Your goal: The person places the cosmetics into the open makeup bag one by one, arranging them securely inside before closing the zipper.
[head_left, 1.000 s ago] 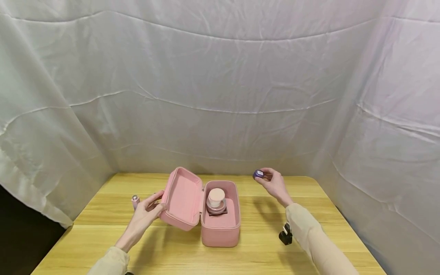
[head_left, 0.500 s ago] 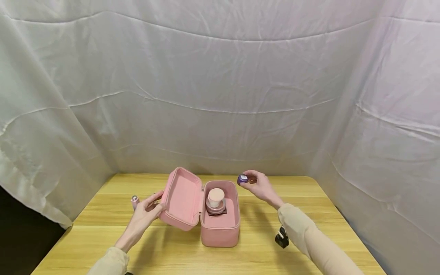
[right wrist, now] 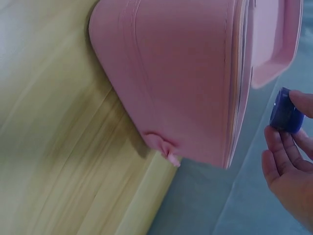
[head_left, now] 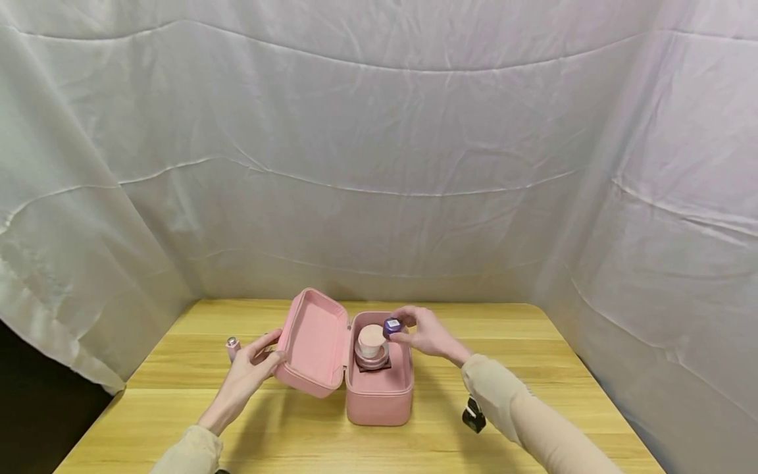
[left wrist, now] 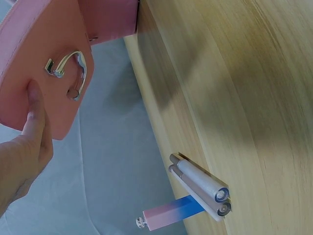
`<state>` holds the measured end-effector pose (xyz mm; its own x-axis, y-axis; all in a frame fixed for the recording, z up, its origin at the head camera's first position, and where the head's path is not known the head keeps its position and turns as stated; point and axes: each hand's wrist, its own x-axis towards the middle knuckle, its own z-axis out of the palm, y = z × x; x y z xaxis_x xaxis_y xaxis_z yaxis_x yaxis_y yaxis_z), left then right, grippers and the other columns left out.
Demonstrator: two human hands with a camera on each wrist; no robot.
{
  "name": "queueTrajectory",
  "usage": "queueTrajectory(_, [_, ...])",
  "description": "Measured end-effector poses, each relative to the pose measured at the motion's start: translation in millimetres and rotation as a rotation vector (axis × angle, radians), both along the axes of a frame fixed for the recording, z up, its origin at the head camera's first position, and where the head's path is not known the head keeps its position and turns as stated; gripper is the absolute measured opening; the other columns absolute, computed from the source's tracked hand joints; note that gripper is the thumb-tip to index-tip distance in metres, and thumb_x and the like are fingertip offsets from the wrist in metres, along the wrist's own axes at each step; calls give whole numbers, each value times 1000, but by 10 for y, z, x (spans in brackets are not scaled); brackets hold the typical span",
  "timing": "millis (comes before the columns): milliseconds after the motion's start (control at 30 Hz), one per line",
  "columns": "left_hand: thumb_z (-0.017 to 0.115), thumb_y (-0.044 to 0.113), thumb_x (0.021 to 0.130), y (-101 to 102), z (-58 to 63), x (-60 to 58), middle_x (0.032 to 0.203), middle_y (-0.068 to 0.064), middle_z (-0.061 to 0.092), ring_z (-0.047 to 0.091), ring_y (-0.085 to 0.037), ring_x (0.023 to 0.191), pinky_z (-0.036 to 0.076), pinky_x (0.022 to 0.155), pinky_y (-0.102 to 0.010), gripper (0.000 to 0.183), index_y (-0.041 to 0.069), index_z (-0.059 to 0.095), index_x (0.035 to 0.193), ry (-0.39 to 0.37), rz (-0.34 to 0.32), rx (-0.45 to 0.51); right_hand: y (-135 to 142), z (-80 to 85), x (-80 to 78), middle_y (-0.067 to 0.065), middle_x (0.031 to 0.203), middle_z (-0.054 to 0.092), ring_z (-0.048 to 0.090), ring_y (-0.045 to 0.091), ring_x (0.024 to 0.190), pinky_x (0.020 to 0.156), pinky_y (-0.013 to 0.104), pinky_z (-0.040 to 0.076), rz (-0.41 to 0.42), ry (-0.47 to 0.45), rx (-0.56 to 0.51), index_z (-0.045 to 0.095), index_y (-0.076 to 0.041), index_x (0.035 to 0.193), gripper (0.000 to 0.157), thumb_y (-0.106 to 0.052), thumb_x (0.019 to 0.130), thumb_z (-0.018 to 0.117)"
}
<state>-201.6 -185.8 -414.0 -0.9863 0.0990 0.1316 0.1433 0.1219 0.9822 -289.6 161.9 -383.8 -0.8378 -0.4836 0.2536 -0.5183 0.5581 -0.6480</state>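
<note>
A pink cosmetic case (head_left: 380,409) stands open on the table, its lid (head_left: 316,339) leaning out to the left. My left hand (head_left: 245,368) holds the lid by its outer edge; in the left wrist view a finger (left wrist: 36,110) presses on the outer face beside the metal handle (left wrist: 73,73). With thumb and fingers, my right hand (head_left: 429,334) pinches a small purple jar (head_left: 391,327) over the case opening. Inside, a pale round-topped container (head_left: 372,339) sits on a round pink container and a dark flat piece. The right wrist view shows the jar's side between the fingertips.
Two slim silvery tubes (left wrist: 200,186) and a pink-to-blue tube (left wrist: 166,214) lie on the wooden table (head_left: 308,441) to the left of the case. A light grey curtain (head_left: 379,230) hangs behind and at both sides.
My right hand has carried the purple jar left and slightly nearer, from the right of the case to over its opening. The left hand and lid have stayed in place.
</note>
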Motion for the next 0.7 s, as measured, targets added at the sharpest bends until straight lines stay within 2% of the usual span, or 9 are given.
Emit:
queueTrajectory(133, [55, 12, 102, -2, 1, 4, 155, -29, 37, 59, 9, 103, 54, 87, -12, 60, -7, 31, 154, -2, 2, -2, -82, -18, 2, 19, 109, 73, 70, 27, 98, 94, 49, 57, 48, -22, 13, 66, 6, 119, 36, -8, 86, 76])
queueTrajectory(267, [55, 13, 102, -3, 1, 2, 155, -29, 37, 59, 9, 103, 54, 87, -12, 61, -6, 30, 154, -8, 2, -6, -172, -46, 2, 20, 111, 72, 70, 29, 102, 94, 45, 58, 84, -38, 35, 65, 7, 118, 36, -5, 85, 76])
queueTrajectory(500, [55, 12, 101, -3, -3, -8, 155, -28, 38, 59, 9, 103, 54, 87, -13, 61, -6, 31, 154, -21, 10, -6, -331, -94, 27, 19, 110, 72, 70, 30, 103, 94, 45, 58, 115, -34, 98, 67, 6, 112, 35, -6, 82, 79])
queueTrajectory(700, [54, 11, 102, 1, 2, -8, 155, -30, 38, 60, 8, 102, 54, 87, -12, 60, -7, 31, 154, -15, 12, 2, -428, -159, 25, 10, 99, 75, 69, 16, 90, 83, 28, 58, 153, 25, 158, 70, -2, 101, 26, -8, 79, 82])
